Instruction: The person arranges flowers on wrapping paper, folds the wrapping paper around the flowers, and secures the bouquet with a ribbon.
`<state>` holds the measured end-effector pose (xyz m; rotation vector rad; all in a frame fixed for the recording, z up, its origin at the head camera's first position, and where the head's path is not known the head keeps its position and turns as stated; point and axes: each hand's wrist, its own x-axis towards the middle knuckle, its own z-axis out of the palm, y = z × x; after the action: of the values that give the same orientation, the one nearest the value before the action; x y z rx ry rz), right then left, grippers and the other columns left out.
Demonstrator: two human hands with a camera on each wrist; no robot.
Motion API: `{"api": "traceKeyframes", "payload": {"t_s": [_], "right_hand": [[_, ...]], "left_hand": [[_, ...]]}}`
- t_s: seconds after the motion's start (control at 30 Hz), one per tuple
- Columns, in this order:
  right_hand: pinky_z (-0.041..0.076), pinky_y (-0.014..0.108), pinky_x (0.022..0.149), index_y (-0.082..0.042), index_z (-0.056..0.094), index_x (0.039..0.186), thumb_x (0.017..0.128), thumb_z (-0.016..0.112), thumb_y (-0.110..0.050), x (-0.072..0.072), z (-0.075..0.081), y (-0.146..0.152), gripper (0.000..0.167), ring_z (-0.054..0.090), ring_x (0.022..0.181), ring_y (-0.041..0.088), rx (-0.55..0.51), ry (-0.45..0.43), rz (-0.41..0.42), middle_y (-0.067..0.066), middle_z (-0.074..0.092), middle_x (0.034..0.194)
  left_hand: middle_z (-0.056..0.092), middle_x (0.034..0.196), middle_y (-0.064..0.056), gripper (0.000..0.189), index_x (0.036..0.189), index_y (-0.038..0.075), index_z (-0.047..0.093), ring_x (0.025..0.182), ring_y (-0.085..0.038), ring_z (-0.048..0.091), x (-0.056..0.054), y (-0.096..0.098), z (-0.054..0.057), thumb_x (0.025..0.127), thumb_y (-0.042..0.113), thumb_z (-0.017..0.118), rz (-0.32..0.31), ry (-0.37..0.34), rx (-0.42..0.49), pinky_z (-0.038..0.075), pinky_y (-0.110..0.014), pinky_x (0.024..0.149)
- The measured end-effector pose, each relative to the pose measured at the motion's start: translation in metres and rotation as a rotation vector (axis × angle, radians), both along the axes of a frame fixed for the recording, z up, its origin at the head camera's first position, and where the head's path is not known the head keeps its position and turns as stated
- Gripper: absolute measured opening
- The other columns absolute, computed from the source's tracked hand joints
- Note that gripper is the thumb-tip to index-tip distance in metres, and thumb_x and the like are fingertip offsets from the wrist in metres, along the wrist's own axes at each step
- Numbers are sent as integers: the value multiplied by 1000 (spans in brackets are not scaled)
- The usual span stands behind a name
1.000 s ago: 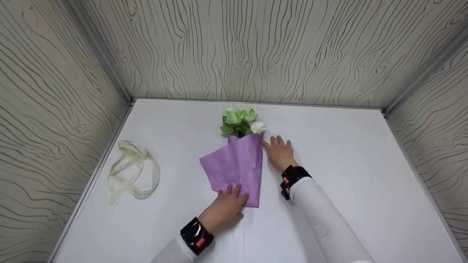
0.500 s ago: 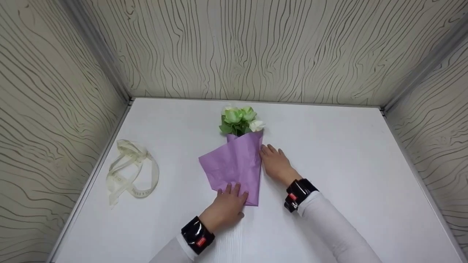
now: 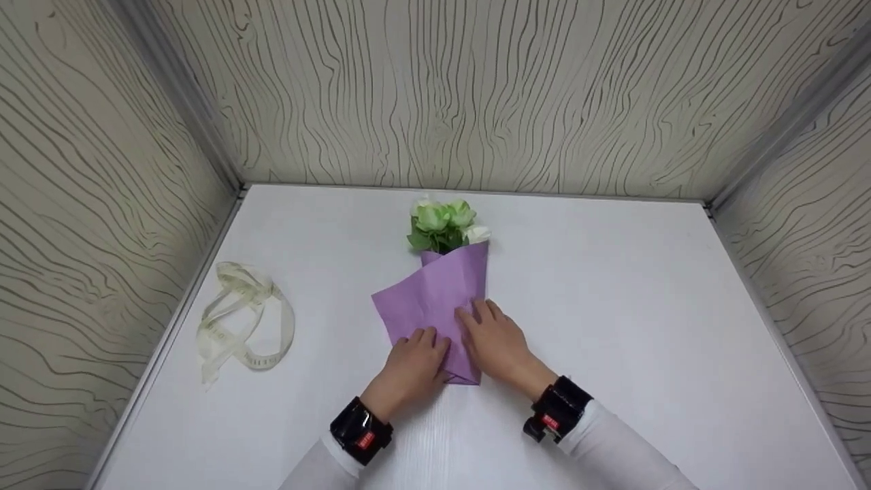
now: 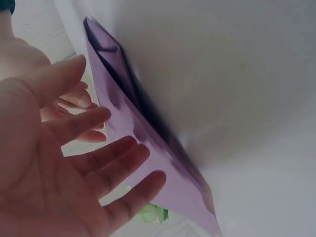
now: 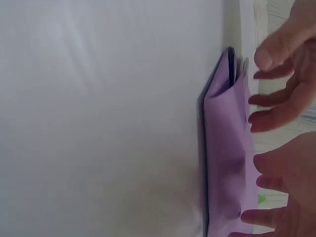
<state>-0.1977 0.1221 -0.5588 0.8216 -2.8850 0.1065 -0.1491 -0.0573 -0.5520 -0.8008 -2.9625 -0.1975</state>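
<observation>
Purple wrapping paper (image 3: 435,292) lies folded around a small bunch of artificial-looking flowers (image 3: 435,218), green and white blooms with leaves. The blooms stick out at the far end; their stems are hidden in the paper. My left hand (image 3: 409,366) rests on the lower left of the wrap, fingers lightly bent. On its right side, my right hand (image 3: 498,341) touches the paper with extended fingertips. In the left wrist view, the left hand's fingers (image 4: 131,195) are spread over the purple wrap (image 4: 173,182). The right wrist view shows the wrap's folded lower end (image 5: 224,118).
A loosely looped cream ribbon (image 3: 248,284) with printed lettering lies on the left of the white table (image 3: 626,292). Wood-grain patterned panels (image 3: 435,95) stand along the back and both sides.
My right hand has come down along the wrap's right edge and moved left onto the paper. My left hand has shifted slightly up. The wrap's lower right side now folds inward.
</observation>
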Motion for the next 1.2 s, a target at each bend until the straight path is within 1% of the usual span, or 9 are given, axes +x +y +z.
{"api": "traceKeyframes", "payload": {"t_s": [0.17, 0.33, 0.47, 0.57, 0.63, 0.77, 0.87, 1.03, 1.2], "right_hand": [[42, 51, 82, -24, 45, 130, 83, 55, -41, 12, -7, -14, 51, 37, 114, 45, -4, 57, 25, 21, 36, 130], [38, 52, 86, -28, 45, 130, 83, 53, -48, 23, -16, -26, 51, 32, 117, 48, 63, 49, 55, 22, 34, 132], [37, 53, 86, -29, 46, 130, 84, 51, -49, 27, -20, -31, 50, 32, 117, 48, 93, 50, 61, 22, 36, 129], [36, 53, 87, -30, 48, 128, 84, 50, -50, 26, -22, -30, 49, 33, 115, 48, 103, 53, 58, 22, 37, 128], [36, 54, 87, -31, 49, 127, 83, 50, -51, 24, -22, -28, 48, 34, 114, 49, 107, 47, 51, 22, 38, 128], [35, 55, 88, -32, 49, 127, 83, 50, -51, 19, -21, -22, 47, 33, 115, 50, 110, 19, 23, 22, 37, 130], [35, 54, 88, -33, 47, 128, 84, 49, -51, 16, -20, -16, 47, 32, 116, 50, 124, 1, -2, 21, 35, 131], [37, 54, 87, -34, 46, 128, 84, 49, -51, 11, -19, -2, 48, 31, 117, 49, 140, -17, -47, 20, 35, 133], [36, 55, 87, -32, 48, 127, 83, 51, -50, 6, -18, 20, 47, 31, 117, 49, 109, -18, -110, 20, 37, 132]], "left_hand": [[49, 114, -14, 55, 120, 12, 52, 104, -31, 47, -7, -13, -5, 78, 45, 62, 99, 32, -42, 43, -48, 74], [52, 105, -13, 52, 121, 17, 55, 97, -30, 50, -6, -24, -9, 80, 47, 58, 133, 10, -67, 43, -48, 68], [53, 96, -11, 44, 113, 15, 59, 89, -28, 51, -5, -26, -9, 80, 46, 58, 142, 11, -53, 42, -46, 65], [52, 93, -11, 38, 103, 12, 61, 88, -28, 50, -5, -27, -9, 79, 42, 60, 159, 19, -40, 41, -46, 64], [52, 98, -13, 39, 104, 10, 61, 93, -29, 50, -4, -27, -8, 78, 40, 63, 167, 19, -40, 42, -47, 66], [47, 120, -20, 56, 120, 8, 54, 111, -35, 43, -3, -26, -8, 75, 41, 65, 164, -15, -48, 40, -53, 78], [41, 129, -21, 65, 127, 10, 48, 117, -38, 39, -2, -26, -8, 75, 44, 65, 158, -60, -55, 37, -55, 84], [41, 129, -21, 66, 128, 12, 47, 116, -38, 40, 1, -26, -9, 73, 44, 67, 151, -97, -63, 37, -56, 84], [41, 130, -21, 67, 130, 13, 46, 117, -38, 39, 2, -27, -9, 74, 42, 67, 146, -115, -70, 36, -56, 84]]}}
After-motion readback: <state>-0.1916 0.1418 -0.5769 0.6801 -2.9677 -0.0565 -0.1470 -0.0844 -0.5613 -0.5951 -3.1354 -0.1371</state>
